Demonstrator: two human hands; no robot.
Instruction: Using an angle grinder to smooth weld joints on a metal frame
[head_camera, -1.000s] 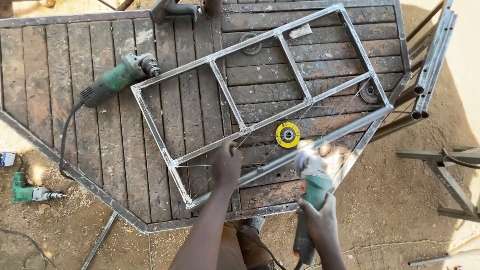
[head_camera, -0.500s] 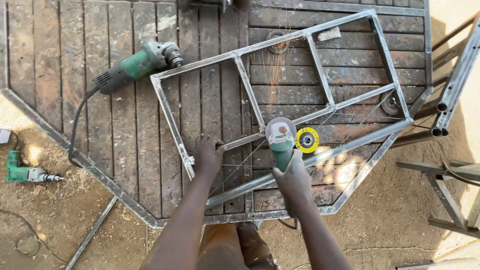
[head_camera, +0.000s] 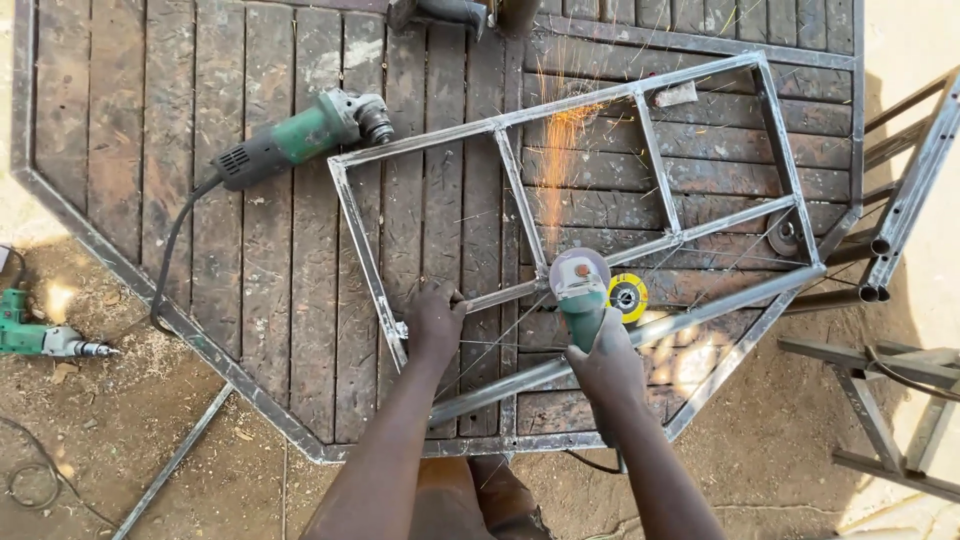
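Observation:
A welded steel frame of thin square tube lies tilted on a wooden slatted worktable. My left hand presses down on the frame's near rail, close to its corner. In my right hand is a green angle grinder. Its disc meets the joint where a cross bar joins the near rail. Orange sparks shoot away from me across the table.
A second green angle grinder lies at the table's far left with its cable trailing off. A yellow disc sits next to the joint. A long steel tube crosses the near edge. A drill lies on the dirt, left. Steel tubes lean right.
The grinder has come down from beside the frame onto the joint, and sparks now fly. My left hand stays pressed on the near rail.

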